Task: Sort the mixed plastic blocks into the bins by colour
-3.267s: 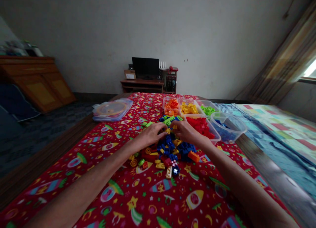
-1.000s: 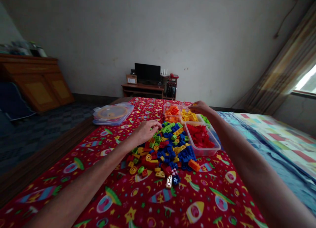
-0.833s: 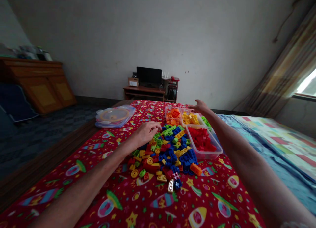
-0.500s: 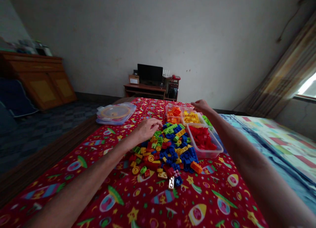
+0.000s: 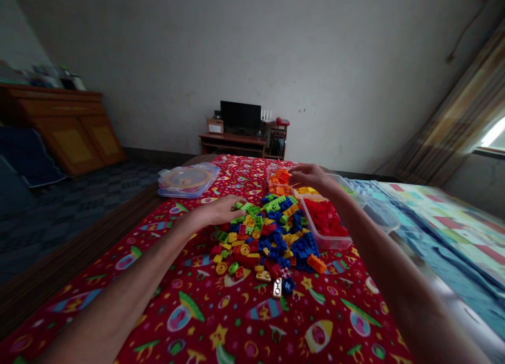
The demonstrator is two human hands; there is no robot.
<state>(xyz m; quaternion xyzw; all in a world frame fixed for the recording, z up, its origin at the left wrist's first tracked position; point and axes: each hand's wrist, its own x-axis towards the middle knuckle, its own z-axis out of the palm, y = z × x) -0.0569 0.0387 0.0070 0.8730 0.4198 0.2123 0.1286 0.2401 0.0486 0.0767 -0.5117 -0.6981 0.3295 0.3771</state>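
Observation:
A heap of loose toy bricks (image 5: 268,235) in blue, yellow, green, red and orange lies on the red patterned tablecloth (image 5: 244,322). My left hand (image 5: 219,212) rests on the heap's far left edge, fingers stretched flat over green and yellow bricks. My right hand (image 5: 310,175) hovers beyond the heap, over the tub of orange bricks (image 5: 278,177) and the tub of yellow bricks (image 5: 306,190), fingers loosely apart and pointing left; I see nothing in it. A clear tub of red bricks (image 5: 329,244) stands just right of the heap, beneath my right forearm.
A stack of clear lids (image 5: 187,179) sits at the table's far left. A clear bowl (image 5: 381,216), blurred, is at the right edge. Right of the table lies a bed with a coloured sheet (image 5: 442,216). A wooden cabinet (image 5: 67,138) and a desk with a monitor (image 5: 240,119) stand behind.
My right hand went from the heap out to the far tubs, opened there, and has drifted back left over the orange and yellow tubs. My left hand slid slightly left and nearer on the heap.

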